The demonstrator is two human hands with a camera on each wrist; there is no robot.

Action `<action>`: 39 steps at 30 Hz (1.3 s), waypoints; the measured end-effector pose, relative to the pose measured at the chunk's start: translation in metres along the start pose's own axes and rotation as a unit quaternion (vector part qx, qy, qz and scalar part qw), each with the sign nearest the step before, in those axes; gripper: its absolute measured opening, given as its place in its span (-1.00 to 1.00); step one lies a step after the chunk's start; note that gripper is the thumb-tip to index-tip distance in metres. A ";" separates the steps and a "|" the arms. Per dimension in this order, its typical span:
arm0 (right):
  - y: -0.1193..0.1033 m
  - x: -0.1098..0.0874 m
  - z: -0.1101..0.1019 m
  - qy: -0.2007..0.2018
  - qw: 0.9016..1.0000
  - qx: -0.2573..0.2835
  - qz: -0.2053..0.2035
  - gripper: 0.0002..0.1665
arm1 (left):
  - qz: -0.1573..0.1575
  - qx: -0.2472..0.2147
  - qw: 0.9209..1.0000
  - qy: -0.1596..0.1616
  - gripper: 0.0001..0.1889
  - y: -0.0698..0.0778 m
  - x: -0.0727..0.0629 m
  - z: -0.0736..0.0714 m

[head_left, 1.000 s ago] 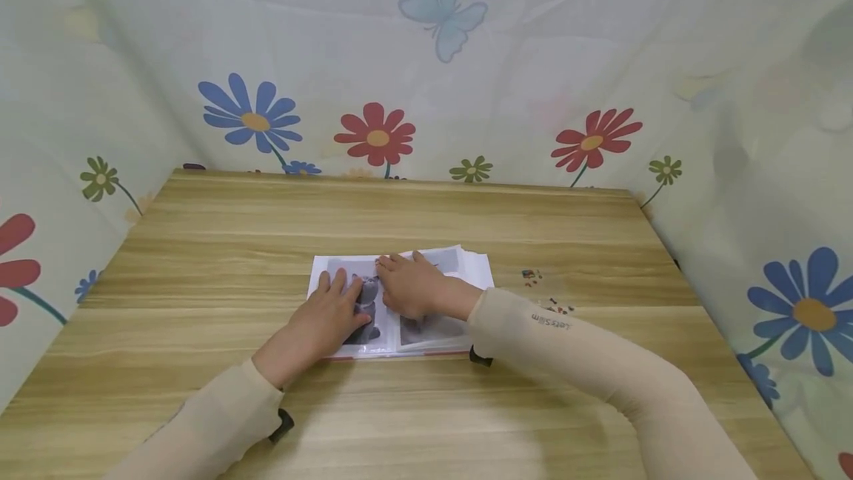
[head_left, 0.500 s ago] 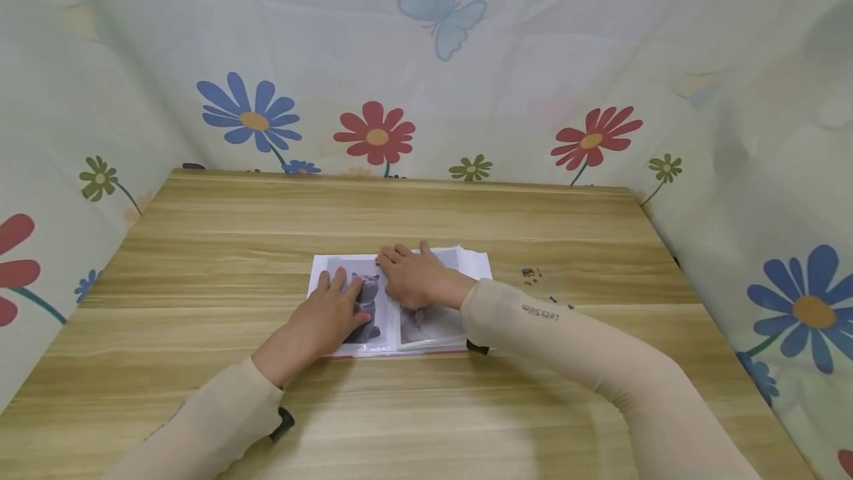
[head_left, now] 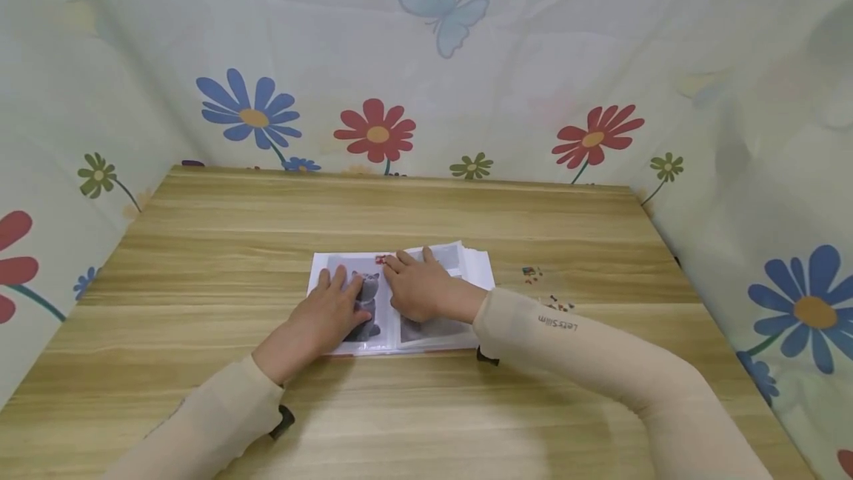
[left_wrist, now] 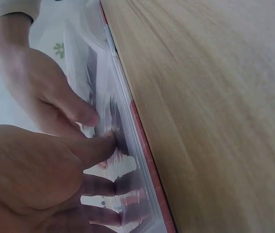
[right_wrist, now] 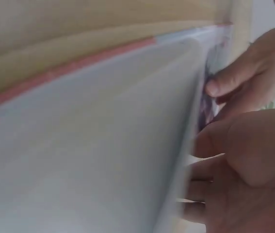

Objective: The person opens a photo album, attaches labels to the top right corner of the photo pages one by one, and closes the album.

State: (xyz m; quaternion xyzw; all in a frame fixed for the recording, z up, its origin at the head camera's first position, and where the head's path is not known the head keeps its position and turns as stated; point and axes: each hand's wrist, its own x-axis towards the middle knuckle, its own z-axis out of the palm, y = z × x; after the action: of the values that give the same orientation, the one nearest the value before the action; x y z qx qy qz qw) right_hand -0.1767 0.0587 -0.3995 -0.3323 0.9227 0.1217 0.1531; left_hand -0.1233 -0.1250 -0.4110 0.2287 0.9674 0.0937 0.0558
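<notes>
An open photo album (head_left: 480, 264) with clear page sleeves lies on the table. On its left page is a photo of a grey cat (head_left: 370, 295). My left hand (head_left: 323, 321) rests spread on that page, its fingers straight. In the left wrist view its fingertips touch the shiny sleeve (left_wrist: 109, 94). My right hand (head_left: 420, 287) lies with straight fingers over the right page, near the centre fold, partly covering a photo (head_left: 433, 330). A small red patch (head_left: 381, 259) shows at its fingertips. In the right wrist view a white page (right_wrist: 103, 145) stands tilted beside the right hand's fingers.
Right of the album are small colourful bits (head_left: 529, 272), with more of them (head_left: 558, 304) partly behind the right sleeve. The wooden table (head_left: 400, 421) ends at a floral cloth backdrop (head_left: 520, 95).
My right hand first shifts slightly, then draws back to the right, uncovering the small red patch near the fold. The left hand stays in place.
</notes>
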 end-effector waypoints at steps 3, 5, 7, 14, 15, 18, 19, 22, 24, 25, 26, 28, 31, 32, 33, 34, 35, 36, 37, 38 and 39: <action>-0.001 0.000 -0.001 0.007 1.000 -0.015 0.005 -0.33 | 0.001 0.001 1.000 0.000 -0.40 0.000 0.001 0.000; 0.000 0.001 -0.003 0.010 1.000 -0.018 0.006 -0.32 | 0.003 0.004 1.000 0.002 -0.41 0.000 0.001 0.000; 0.000 0.002 -0.004 0.009 1.000 -0.017 0.007 -0.30 | 0.004 0.009 1.000 0.004 -0.41 0.000 0.001 0.000; 0.008 0.012 -0.003 -0.004 1.000 0.014 0.016 -0.23 | 0.002 0.011 1.000 -0.003 -0.41 0.000 0.002 -0.001; 0.009 0.013 -0.003 -0.004 0.999 0.028 0.019 -0.23 | 0.001 0.009 1.000 -0.005 -0.41 -0.001 0.002 -0.002; 0.009 0.013 -0.004 0.004 0.998 0.062 0.026 -0.24 | -0.002 0.006 1.000 -0.009 -0.40 -0.001 0.002 -0.002; 0.008 0.013 -0.004 0.007 0.997 0.068 0.026 -0.25 | -0.003 0.004 1.000 -0.010 -0.39 -0.001 0.002 -0.002; 0.003 0.008 -0.002 0.007 0.998 0.058 0.011 -0.25 | -0.005 0.000 1.000 -0.014 -0.39 -0.001 0.002 -0.001; -0.001 0.006 0.000 0.004 0.999 0.039 0.000 -0.24 | -0.005 -0.002 1.000 -0.014 -0.38 -0.001 0.002 0.000; -0.002 0.005 0.001 0.001 1.000 0.031 -0.003 -0.24 | -0.005 -0.001 1.000 -0.015 -0.38 -0.001 0.002 0.000; -0.003 0.005 0.001 0.000 1.000 0.022 -0.005 -0.24 | -0.004 0.001 1.000 -0.016 -0.37 -0.002 0.002 0.001; -0.004 0.005 0.001 0.003 1.000 0.006 -0.001 -0.24 | -0.002 0.007 1.000 -0.012 -0.38 -0.002 0.003 0.001; -0.004 0.007 0.001 0.004 1.000 0.000 0.005 -0.25 | -0.003 0.012 1.000 -0.013 -0.38 -0.002 0.002 0.000; -0.004 0.007 0.001 0.005 1.000 0.001 0.006 -0.25 | -0.003 0.011 1.000 -0.015 -0.38 -0.002 0.002 0.000; -0.003 0.007 0.000 0.006 1.000 0.001 0.007 -0.25 | -0.004 0.010 1.000 -0.016 -0.39 -0.002 0.002 -0.001; -0.003 0.008 0.000 0.007 1.000 0.003 0.008 -0.25 | -0.005 0.008 1.000 -0.018 -0.38 -0.001 0.002 -0.001; -0.003 0.008 0.000 0.007 1.000 0.004 0.010 -0.25 | -0.005 0.007 1.000 -0.019 -0.38 -0.001 0.002 -0.002; -0.003 0.008 0.001 0.008 1.000 0.002 0.011 -0.25 | -0.005 0.006 1.000 -0.020 -0.38 -0.001 0.002 -0.002; -0.002 0.008 0.001 0.010 1.000 0.003 0.013 -0.25 | -0.004 0.005 1.000 -0.021 -0.38 -0.001 0.002 -0.001; -0.002 0.008 0.001 0.011 1.000 0.002 0.014 -0.25 | -0.004 0.004 1.000 -0.020 -0.38 -0.001 0.002 -0.001; -0.002 0.008 0.002 0.013 1.000 0.001 0.016 -0.25 | -0.003 0.004 1.000 -0.018 -0.38 -0.001 0.002 -0.001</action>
State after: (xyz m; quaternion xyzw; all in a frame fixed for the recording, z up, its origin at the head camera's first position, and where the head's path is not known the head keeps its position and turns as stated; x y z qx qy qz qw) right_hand -0.1813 0.0535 -0.4044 -0.3186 0.9300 0.1186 0.1398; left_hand -0.1257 -0.1251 -0.4105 0.2277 0.9673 0.0851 0.0724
